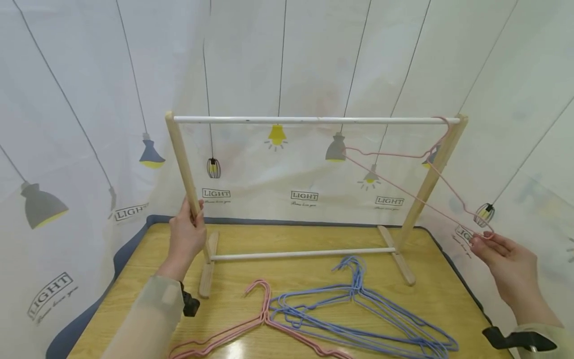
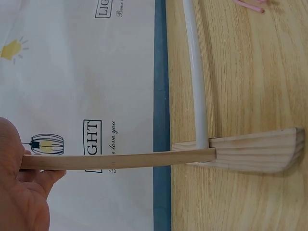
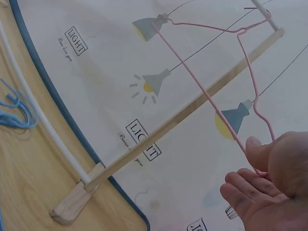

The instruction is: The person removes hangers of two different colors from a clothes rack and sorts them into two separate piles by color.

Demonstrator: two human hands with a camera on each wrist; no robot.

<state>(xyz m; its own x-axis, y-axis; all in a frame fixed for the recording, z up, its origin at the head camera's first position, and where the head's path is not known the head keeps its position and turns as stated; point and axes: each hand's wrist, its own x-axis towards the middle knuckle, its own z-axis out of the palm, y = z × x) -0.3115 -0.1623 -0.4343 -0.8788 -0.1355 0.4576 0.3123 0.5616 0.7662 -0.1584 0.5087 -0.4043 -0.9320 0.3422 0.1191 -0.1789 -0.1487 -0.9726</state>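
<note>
A wooden rack with a white top bar (image 1: 287,120) stands on the table. My left hand (image 1: 187,242) grips its left post (image 1: 181,154), seen also as the wooden post (image 2: 120,161) in the left wrist view. Near the right end of the bar, a pink wire hanger (image 1: 394,155) has its hook over the bar and tilts down to the right. Thumb and fingers of my right hand (image 1: 513,264) pinch its lower right corner. The right wrist view shows that hand (image 3: 269,178) at the corner, partly covering the wire.
Several blue hangers (image 1: 356,279) lie in a pile on the wooden table (image 1: 139,279), in front of the rack's lower white bar (image 1: 305,254). Pink hangers (image 1: 266,304) lie left of them. A printed curtain (image 1: 251,65) hangs behind the rack.
</note>
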